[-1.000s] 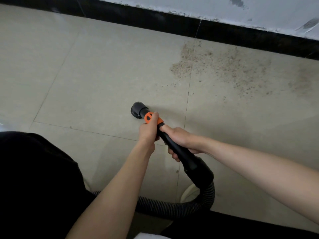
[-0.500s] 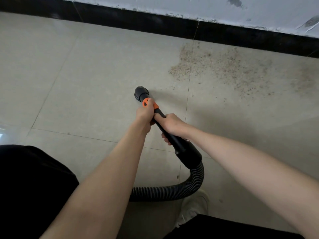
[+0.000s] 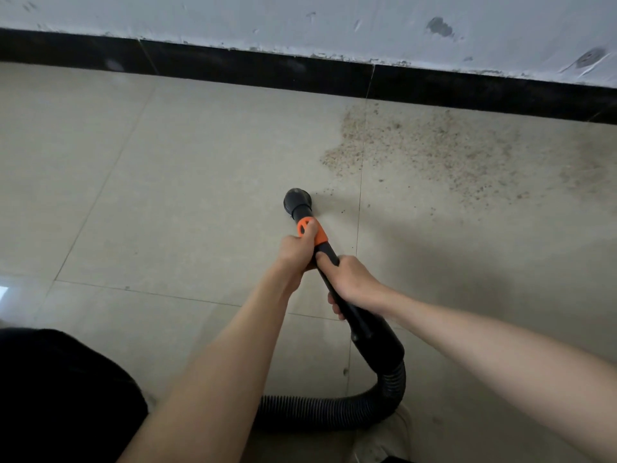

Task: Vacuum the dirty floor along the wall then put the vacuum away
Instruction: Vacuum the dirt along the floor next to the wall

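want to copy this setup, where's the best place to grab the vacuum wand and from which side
Grip the straight black tube of the vacuum wand, between the orange collar and the fat hose cuff. Come from above, as the right hand does, with the left hand ahead at the collar: the tube is slim and slopes down toward the floor.

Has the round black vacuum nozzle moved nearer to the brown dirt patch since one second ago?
Yes. The round black vacuum nozzle has moved toward the black baseboard and now sits close to the brown dirt patch.
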The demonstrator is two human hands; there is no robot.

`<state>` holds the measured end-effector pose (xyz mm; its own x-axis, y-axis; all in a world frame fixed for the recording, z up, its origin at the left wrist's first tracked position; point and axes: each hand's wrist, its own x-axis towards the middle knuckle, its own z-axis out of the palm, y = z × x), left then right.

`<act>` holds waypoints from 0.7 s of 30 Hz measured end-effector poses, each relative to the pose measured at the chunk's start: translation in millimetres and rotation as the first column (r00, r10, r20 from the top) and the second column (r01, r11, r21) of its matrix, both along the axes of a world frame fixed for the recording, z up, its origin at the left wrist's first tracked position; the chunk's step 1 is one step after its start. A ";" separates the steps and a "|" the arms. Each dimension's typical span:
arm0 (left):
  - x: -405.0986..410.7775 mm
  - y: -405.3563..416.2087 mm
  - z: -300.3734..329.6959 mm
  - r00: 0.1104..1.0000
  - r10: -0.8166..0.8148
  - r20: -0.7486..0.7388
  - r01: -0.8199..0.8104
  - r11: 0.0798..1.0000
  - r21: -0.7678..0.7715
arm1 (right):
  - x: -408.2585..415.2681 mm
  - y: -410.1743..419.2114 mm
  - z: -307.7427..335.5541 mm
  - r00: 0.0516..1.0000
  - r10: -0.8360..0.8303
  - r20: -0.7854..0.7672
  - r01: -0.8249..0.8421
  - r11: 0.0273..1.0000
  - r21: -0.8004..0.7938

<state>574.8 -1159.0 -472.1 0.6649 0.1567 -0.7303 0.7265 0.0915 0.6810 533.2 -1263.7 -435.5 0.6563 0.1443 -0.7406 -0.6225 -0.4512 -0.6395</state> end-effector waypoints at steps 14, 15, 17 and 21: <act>36.7 -3.2 -0.5 0.996 -0.065 0.062 0.066 0.998 -0.014 | 31.7 -1.7 -4.5 0.996 -0.094 0.008 0.094 0.995 0.026; 36.9 -5.8 -1.7 0.995 -0.081 0.061 0.082 0.997 -0.014 | 29.9 -3.6 -4.9 0.994 -0.105 0.006 0.105 0.994 0.023; 32.3 -12.6 -4.9 0.991 -0.123 0.058 0.124 0.992 -0.022 | 22.2 -9.5 -7.9 0.993 -0.121 0.005 0.121 0.993 0.012; 20.3 -27.6 -12.8 0.980 -0.189 0.059 0.190 0.982 -0.019 | 6.0 -21.6 -14.2 0.986 -0.168 0.002 0.168 0.986 -0.004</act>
<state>595.1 -1186.6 -484.9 0.7211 0.0064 -0.6928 0.6927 -0.0268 0.7208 539.2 -1285.3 -449.7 0.6719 0.0284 -0.7401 -0.6889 -0.3432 -0.6385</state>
